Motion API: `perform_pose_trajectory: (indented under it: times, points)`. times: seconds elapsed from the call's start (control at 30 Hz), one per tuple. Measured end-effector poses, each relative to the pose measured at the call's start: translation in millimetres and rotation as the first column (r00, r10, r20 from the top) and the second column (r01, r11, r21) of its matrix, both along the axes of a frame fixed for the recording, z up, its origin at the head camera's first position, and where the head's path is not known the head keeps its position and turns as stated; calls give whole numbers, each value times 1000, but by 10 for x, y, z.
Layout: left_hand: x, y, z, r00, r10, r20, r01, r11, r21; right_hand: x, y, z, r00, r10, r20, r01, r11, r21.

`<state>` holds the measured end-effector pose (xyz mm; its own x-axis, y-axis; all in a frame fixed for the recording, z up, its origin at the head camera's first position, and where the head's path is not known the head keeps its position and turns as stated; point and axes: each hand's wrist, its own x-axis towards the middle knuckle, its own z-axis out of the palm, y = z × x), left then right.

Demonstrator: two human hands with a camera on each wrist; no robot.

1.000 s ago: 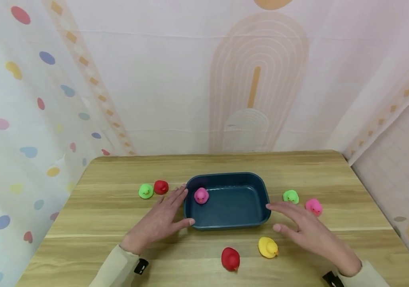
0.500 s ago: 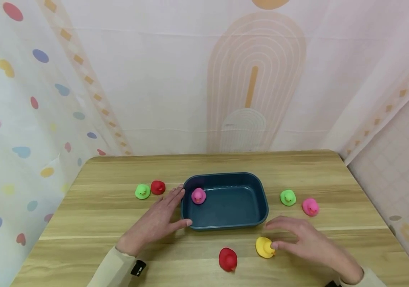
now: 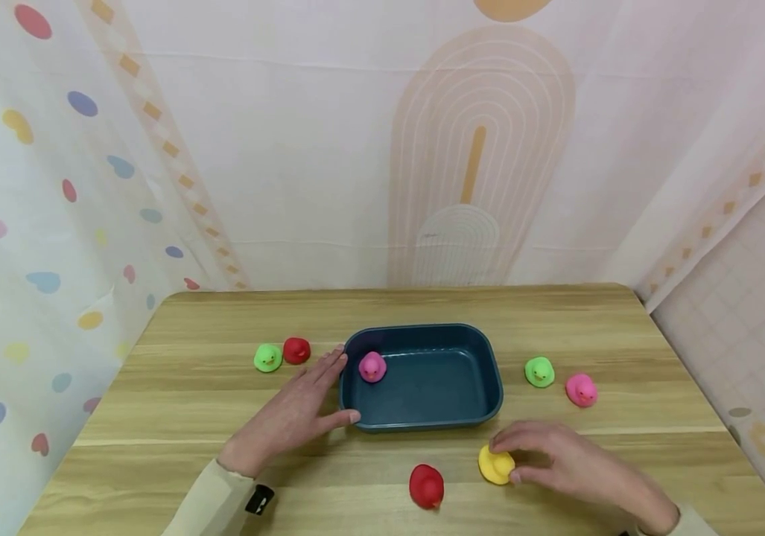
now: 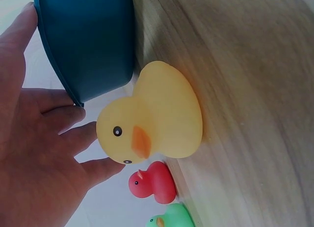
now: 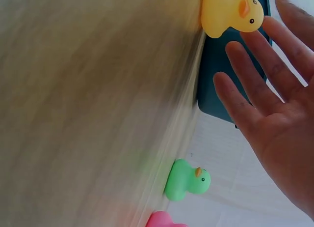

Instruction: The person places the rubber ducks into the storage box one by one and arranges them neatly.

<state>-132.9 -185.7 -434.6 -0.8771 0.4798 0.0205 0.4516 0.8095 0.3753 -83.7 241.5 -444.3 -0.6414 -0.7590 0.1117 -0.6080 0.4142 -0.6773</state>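
Observation:
My left hand [image 3: 295,413] lies against the left end of a dark teal tray [image 3: 436,424], fingers extended and thumb at the front rim. A pink rubber duck [image 3: 372,368] sits inside the tray, near its left wall. Beside a yellow rubber duck [image 3: 494,466] in front of the tray is my right hand [image 3: 566,458], with thumb and index finger at either side. The right wrist view shows those fingers fairly straight beside the yellow duck [image 5: 230,13]; firm contact is unclear. Another yellow duck [image 4: 164,111] stands near my left hand in the left wrist view, hidden in the head view.
A red duck [image 3: 427,487] sits near the front. Left of the tray are a green duck [image 3: 267,358] and a red duck [image 3: 296,351]. A green duck [image 3: 539,372] and a pink duck [image 3: 582,390] stand to its right. A patterned curtain [image 3: 302,149] hangs behind the wooden table [image 3: 208,320].
My right hand has left the tray's right end and come toward me and leftward, to the yellow duck. The left hand stays at the tray.

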Motion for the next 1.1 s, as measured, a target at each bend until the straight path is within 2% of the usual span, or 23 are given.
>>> perform_pose_trajectory:
  times: [0.17, 0.4, 0.67, 0.93, 1.1]
  points:
    - [1, 2, -2, 1000, 1, 3, -1, 1000, 1, -19, 1, -36, 999, 39, -24, -39, 999, -1]
    - [-5, 5, -3, 1000, 2, -1, -2, 1000, -8, -14, -4, -33, 999, 32, -27, -31, 999, 25]
    - [-2, 5, 5, 1000, 4, 9, -4, 1000, -5, 0, -26, -40, 995, 22, -97, -21, 1000, 9]
    - [0, 12, 19, 1000, 10, 16, -10, 1000, 4, 31, -34, 64, 999, -17, -38, 18, 1000, 12]
    - [1, 14, 22, 1000, 15, 23, -16, 1000, 12, 37, -82, 140, 998, -22, -65, 20, 999, -32]
